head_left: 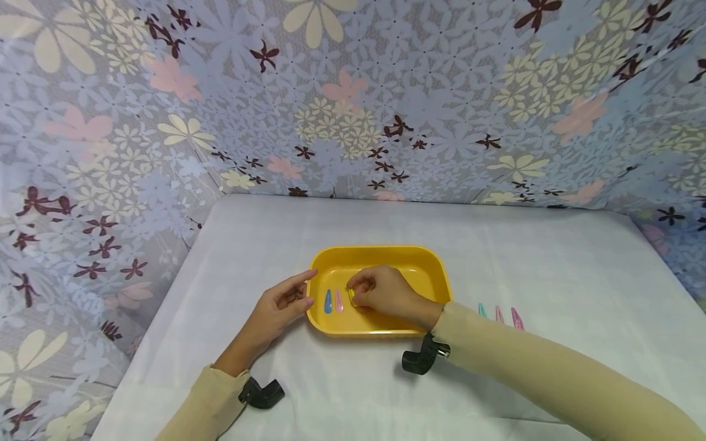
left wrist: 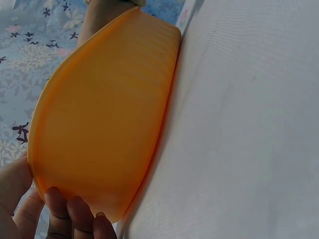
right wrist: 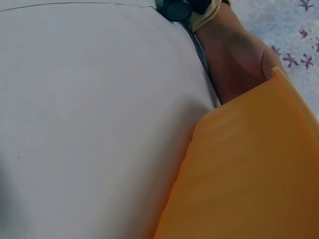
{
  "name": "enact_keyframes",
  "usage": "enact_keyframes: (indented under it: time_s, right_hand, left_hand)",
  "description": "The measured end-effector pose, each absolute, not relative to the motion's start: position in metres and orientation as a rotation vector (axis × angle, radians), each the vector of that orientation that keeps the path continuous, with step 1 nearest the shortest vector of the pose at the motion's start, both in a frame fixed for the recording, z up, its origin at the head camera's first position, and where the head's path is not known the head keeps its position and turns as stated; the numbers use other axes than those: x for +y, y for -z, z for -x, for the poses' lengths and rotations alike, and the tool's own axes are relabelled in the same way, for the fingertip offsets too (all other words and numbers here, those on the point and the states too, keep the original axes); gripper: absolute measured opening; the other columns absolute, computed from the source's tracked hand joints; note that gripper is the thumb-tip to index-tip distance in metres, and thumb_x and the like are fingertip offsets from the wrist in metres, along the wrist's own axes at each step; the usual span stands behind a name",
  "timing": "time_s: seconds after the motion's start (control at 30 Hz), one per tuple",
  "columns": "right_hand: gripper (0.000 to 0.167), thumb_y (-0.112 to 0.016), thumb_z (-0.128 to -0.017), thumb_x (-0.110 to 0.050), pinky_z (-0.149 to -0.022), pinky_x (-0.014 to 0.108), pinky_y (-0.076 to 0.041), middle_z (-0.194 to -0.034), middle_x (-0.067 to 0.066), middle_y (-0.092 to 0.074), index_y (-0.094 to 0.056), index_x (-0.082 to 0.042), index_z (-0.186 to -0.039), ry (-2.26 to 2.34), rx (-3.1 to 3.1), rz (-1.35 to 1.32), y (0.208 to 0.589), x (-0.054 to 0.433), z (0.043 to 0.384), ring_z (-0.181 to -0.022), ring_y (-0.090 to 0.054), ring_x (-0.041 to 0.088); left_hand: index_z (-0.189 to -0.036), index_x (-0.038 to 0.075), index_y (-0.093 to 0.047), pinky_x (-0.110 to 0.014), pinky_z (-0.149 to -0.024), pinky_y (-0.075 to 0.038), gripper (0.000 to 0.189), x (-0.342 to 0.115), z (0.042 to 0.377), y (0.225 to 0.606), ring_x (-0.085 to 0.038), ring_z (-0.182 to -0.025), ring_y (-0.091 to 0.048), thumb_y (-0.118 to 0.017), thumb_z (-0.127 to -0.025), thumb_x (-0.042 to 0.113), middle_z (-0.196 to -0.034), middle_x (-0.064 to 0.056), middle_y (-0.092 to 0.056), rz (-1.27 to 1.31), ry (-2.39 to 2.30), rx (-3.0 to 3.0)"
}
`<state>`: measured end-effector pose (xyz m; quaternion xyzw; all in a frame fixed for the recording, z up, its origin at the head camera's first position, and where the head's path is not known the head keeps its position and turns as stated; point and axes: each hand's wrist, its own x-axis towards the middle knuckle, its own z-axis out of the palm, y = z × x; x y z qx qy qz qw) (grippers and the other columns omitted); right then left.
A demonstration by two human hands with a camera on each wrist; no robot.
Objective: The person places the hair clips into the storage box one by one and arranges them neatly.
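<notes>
A yellow tray lies on the white cloth, its left end held by my left hand, with thumb and index finger at the rim. In the left wrist view, curled fingers rest against the tray's outer wall. My right hand reaches over the near rim and pinches a yellow hair clip low inside the tray, partly covered by the fingers. To its left, a pink hair clip and a blue hair clip lie side by side on the tray floor.
Right of the tray, partly behind the right sleeve, lie a teal hair clip, a pale pink hair clip and a brighter pink hair clip. Flowered fabric rises behind the white cloth and along its sides.
</notes>
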<state>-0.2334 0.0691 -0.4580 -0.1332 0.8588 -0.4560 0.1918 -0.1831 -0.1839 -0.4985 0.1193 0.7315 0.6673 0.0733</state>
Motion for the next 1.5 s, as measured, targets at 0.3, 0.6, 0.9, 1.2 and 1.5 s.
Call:
enact_keyframes:
  time_s: [0.3, 0.6, 0.9, 1.2, 1.5]
  right_hand:
    - [0.018, -0.083, -0.085, -0.008, -0.067, 0.025, -0.048, -0.077, -0.001, -0.064, -0.077, -0.008, -0.102, 1.213, 2.456, 0.399, 0.460, 0.066, 0.235, -0.071, -0.057, 0.015]
    - [0.016, -0.084, -0.084, -0.007, -0.064, 0.025, -0.046, -0.075, 0.000, -0.061, -0.076, -0.009, -0.097, 1.135, 2.496, 0.445, 0.463, 0.066, 0.237, -0.068, -0.053, 0.014]
    - [0.017, -0.086, -0.082, -0.009, -0.063, 0.027, -0.044, -0.073, 0.000, -0.059, -0.075, -0.011, -0.095, 1.090, 2.528, 0.471, 0.462, 0.066, 0.236, -0.067, -0.053, 0.015]
    - [0.016, -0.079, -0.087, -0.008, -0.059, 0.026, -0.048, -0.078, 0.000, -0.064, -0.077, -0.008, -0.102, 1.271, 2.473, 0.466, 0.442, 0.078, 0.234, -0.066, -0.060, 0.016]
    - [0.015, -0.076, -0.092, -0.010, -0.079, 0.043, -0.059, -0.098, 0.009, -0.071, -0.079, -0.008, -0.107, 1.557, 2.375, 0.384, 0.390, 0.125, 0.232, -0.086, -0.070, 0.036]
  left_hand:
    - [-0.149, 0.015, -0.055, -0.021, -0.083, -0.052, 0.052, -0.185, 0.183, 0.498, -0.020, -0.099, -0.058, -0.070, -0.099, 0.014, -0.118, -0.019, -0.059, -0.347, -2.005, 2.204]
    - [-0.149, 0.011, -0.054, -0.021, -0.079, -0.051, 0.053, -0.183, 0.182, 0.499, -0.018, -0.095, -0.057, -0.071, -0.098, 0.015, -0.114, -0.018, -0.057, -0.367, -2.022, 2.193]
    - [-0.147, 0.012, -0.056, -0.020, -0.079, -0.051, 0.052, -0.182, 0.184, 0.500, -0.016, -0.093, -0.056, -0.072, -0.097, 0.013, -0.111, -0.014, -0.056, -0.339, -2.031, 2.194]
    - [-0.148, 0.010, -0.055, -0.021, -0.076, -0.050, 0.054, -0.183, 0.183, 0.498, -0.017, -0.092, -0.056, -0.072, -0.097, 0.014, -0.110, -0.013, -0.057, -0.349, -2.029, 2.196]
    - [-0.148, 0.011, -0.055, -0.021, -0.078, -0.051, 0.053, -0.183, 0.182, 0.498, -0.017, -0.094, -0.056, -0.071, -0.097, 0.012, -0.112, -0.016, -0.057, -0.366, -2.028, 2.187]
